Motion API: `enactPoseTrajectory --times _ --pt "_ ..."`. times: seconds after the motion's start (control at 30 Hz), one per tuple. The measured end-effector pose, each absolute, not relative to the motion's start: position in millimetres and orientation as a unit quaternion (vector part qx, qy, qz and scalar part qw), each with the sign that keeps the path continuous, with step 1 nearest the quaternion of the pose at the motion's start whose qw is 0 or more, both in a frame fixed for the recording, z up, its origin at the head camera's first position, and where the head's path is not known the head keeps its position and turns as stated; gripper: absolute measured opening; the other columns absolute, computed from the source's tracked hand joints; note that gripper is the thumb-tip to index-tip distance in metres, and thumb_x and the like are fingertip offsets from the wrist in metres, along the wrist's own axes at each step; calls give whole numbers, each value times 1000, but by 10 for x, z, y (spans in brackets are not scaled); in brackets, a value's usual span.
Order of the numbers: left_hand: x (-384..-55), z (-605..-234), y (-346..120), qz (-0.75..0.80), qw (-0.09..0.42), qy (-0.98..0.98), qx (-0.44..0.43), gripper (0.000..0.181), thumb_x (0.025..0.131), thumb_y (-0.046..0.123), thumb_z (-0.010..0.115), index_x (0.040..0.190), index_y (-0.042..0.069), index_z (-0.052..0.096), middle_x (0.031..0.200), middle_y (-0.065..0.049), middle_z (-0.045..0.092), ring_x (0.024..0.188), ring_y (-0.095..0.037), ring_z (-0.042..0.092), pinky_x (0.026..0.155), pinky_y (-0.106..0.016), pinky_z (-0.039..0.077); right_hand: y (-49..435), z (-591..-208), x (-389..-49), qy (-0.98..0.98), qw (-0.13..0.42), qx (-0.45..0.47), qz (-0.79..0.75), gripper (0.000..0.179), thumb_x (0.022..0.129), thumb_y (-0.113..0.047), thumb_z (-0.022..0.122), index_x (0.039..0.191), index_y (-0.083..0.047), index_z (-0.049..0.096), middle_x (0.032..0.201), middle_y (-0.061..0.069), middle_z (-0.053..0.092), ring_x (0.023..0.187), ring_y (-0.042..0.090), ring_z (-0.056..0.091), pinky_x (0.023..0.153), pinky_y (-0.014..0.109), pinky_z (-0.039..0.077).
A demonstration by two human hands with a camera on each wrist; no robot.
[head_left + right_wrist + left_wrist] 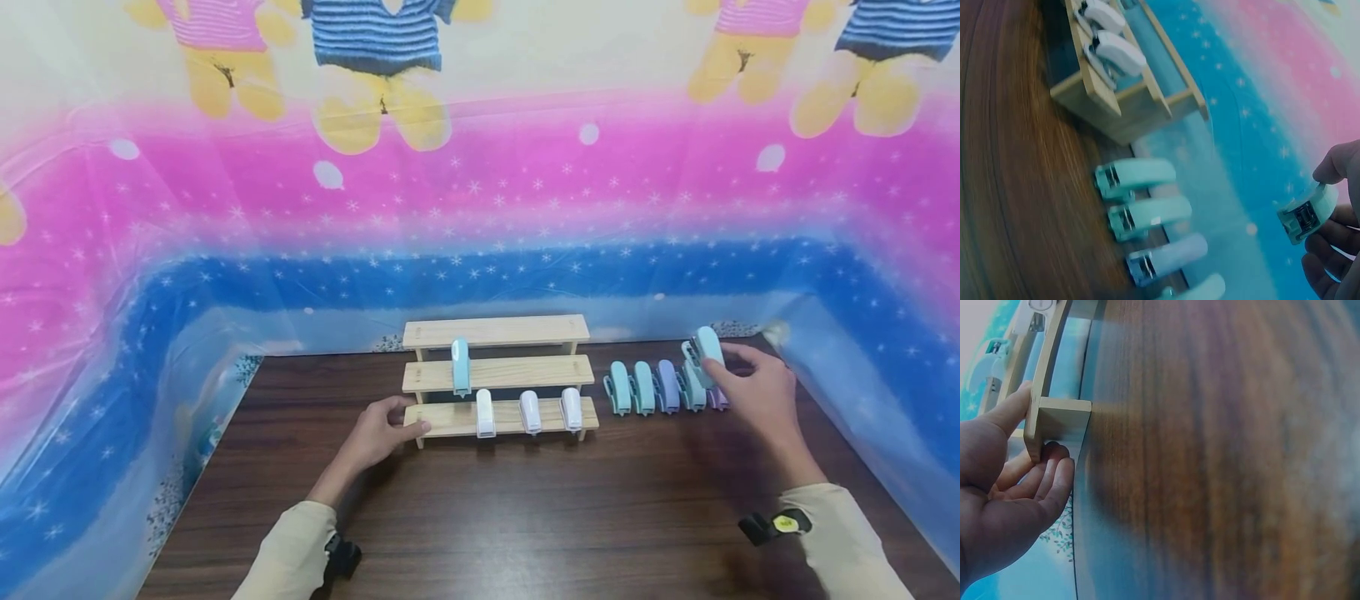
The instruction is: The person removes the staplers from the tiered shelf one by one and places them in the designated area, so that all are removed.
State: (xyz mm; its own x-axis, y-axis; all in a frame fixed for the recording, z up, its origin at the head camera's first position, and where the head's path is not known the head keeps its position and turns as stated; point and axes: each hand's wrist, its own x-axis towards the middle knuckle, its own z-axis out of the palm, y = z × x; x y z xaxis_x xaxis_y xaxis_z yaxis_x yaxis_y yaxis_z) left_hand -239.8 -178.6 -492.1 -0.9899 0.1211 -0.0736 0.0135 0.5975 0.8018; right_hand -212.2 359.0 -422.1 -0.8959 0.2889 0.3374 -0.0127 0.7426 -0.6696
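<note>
My right hand (pixel 761 396) holds a mint-green stapler (pixel 707 346) above the right end of a row of staplers, pinched between thumb and fingers in the right wrist view. That row has mint staplers (pixel 619 387), a blue-violet stapler (pixel 667 386) and a purple one (pixel 717 399) partly hidden by the hand. At the left end of a three-step wooden rack (pixel 450 422), my left hand (pixel 378 433) grips the lowest step, thumb on top and fingers curled beneath. Three white staplers (pixel 530 412) sit on that step; a teal stapler (pixel 461 367) is on the middle one.
A dark wood-grain table (pixel 480 517) lies under everything. Behind it and at both sides hangs a pink and blue printed cloth (pixel 495 267). The rack's top step (pixel 495 331) is close to the cloth at the table's back edge.
</note>
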Motion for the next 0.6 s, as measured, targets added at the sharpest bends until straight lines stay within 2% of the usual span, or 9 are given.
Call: enactPoseTrajectory --times 0.07,0.27,0.4,0.6 --pt "-2394 -4919 -1786 445 61 892 39 55 92 36 79 134 3 64 124 -16 69 115 -32 66 88 -47 58 3667 -4227 -2129 -911 211 -78 345 57 96 -43 70 132 1 66 125 29 67 107 37 60 77 34 43" --pt "-2389 -4916 -1785 444 62 893 40 56 92 35 79 134 3 64 124 -15 69 116 -31 65 90 -47 58 3853 -4277 -2154 -918 202 -71 333 56 96 -43 69 132 0 66 121 29 68 108 38 61 77 33 43" --pt "-2388 -4915 -1786 443 62 894 40 55 92 35 79 134 3 64 124 -15 69 115 -31 65 90 -47 57 3968 -4324 -2174 -919 188 -68 341 60 98 -44 66 135 3 63 128 31 63 116 43 56 82 40 42" --pt "-2388 -4911 -1782 441 61 895 37 55 92 35 78 134 2 64 125 -15 69 116 -31 65 91 -48 57 4148 -4388 -2207 -920 176 -73 344 63 100 -45 63 138 5 59 136 34 57 124 49 52 91 57 43"
